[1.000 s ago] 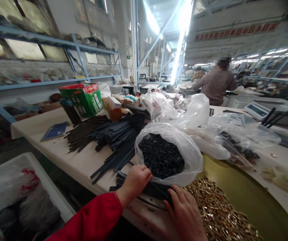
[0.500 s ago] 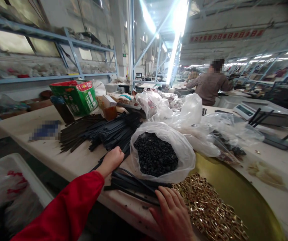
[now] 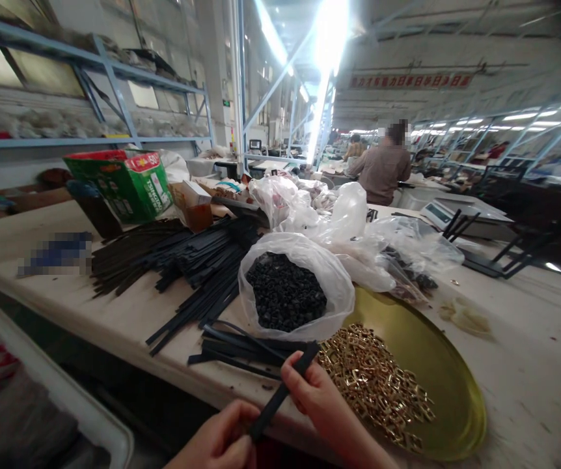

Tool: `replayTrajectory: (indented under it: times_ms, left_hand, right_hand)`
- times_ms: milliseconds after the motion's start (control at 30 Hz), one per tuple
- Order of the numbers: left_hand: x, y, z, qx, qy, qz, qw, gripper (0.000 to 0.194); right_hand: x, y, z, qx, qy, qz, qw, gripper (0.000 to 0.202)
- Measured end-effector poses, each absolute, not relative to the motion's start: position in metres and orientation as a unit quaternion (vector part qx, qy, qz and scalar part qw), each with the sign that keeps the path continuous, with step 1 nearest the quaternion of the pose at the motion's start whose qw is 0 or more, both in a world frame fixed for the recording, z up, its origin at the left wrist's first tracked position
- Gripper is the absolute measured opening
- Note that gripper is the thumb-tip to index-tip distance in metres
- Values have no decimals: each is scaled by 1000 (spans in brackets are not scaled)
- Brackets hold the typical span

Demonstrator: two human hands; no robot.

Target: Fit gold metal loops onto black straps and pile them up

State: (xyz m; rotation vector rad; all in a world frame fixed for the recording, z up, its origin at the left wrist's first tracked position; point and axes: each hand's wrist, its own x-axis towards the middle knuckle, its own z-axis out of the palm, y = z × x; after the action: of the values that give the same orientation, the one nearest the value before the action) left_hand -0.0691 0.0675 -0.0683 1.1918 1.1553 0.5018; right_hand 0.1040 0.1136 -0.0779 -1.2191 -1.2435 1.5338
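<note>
Strip (image 3: 273, 405), black, one: in the head view I see it slanting by the table (image 3: 519, 326) edge. Bag (image 3: 343, 280), white: black bits (image 3: 285, 293) inside. Tray (image 3: 437, 332), gold: heaped buckles (image 3: 378, 384). Left hand (image 3: 224, 433), curled closed, grips its lower part; right hand (image 3: 319, 391) pinches it near the upper end.

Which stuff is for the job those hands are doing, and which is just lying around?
Probably for the job:
black strip in left hand and right hand
loose strips
black bits
gold-coloured pieces

Probably just lying around:
green box
clear plastic bags
</note>
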Motion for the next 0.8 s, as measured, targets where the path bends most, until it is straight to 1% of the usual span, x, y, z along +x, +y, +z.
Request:
replayTrajectory:
  times_ms: [67, 133, 167, 233, 267, 300, 333, 467, 567, 733, 800]
  left_hand:
    - [-59, 83, -63, 471, 484, 240, 697, 41]
    - [-51, 99, -57, 439, 478, 264, 714, 44]
    - [-48, 107, -54, 429, 481, 276, 714, 41]
    - [-46, 118, -48, 413, 490, 291, 710, 31]
    - [-46, 123, -46, 406, 492, 297, 710, 26]
    - [-45, 127, -44, 399, 493, 301, 712, 23]
    - [-45, 130, -43, 391, 492, 304, 716, 20]
    - [-42, 141, -42, 355, 491, 304, 736, 18]
    - [-40, 145, -45, 344, 492, 303, 741, 19]
    - [-37, 143, -45, 344, 492, 304, 740, 18]
    - [-36, 139, -42, 348, 491, 303, 739, 19]
  right_hand:
    - [102, 114, -73, -452, -575, 576, 366, 33]
    - [108, 127, -67, -448, -647, 510, 347, 28]
    - [113, 140, -65, -464, -678, 454, 345, 27]
    - [128, 173, -61, -537, -715, 293, 337, 26]
    - [136, 192, -62, -577, -731, 194, 310, 22]
    - [144, 210, -63, -605, -745, 109, 260, 20]
    - [149, 227, -66, -616, -744, 88, 243, 19]
    - [159, 268, -84, -625, -753, 72, 192, 13]
    - [160, 275, -91, -620, -759, 74, 182, 15]
    - [162, 259, -80, -604, -756, 98, 232, 22]
    - [160, 240, -73, -593, -741, 153, 276, 21]
